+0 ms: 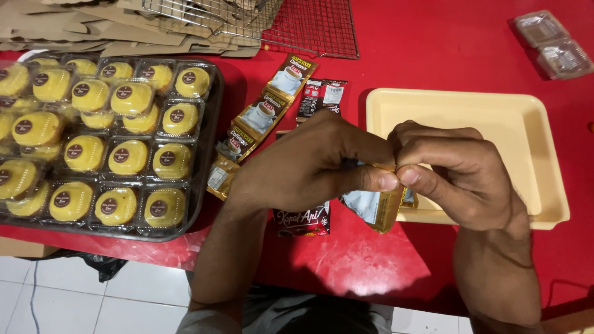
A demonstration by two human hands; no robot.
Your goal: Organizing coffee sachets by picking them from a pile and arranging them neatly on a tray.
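My left hand (309,164) and my right hand (461,176) meet over the red table (433,55), both pinching the top edge of a small gold coffee sachet (374,210) between thumb and fingers. The sachet hangs down below my fingertips, just in front of a shallow cream plastic tray (526,124). A strip of joined gold coffee sachets (263,114) lies on the table behind my left hand. A dark sachet (322,96) lies beside the strip, and another dark sachet (303,221) sits under my left wrist.
A large dark tray (207,148) of yellow cakes in clear plastic boxes fills the left side. Flattened cardboard (93,28) and a wire rack (309,28) lie at the back. Two empty clear boxes (554,43) sit at the far right corner. White floor tiles show below.
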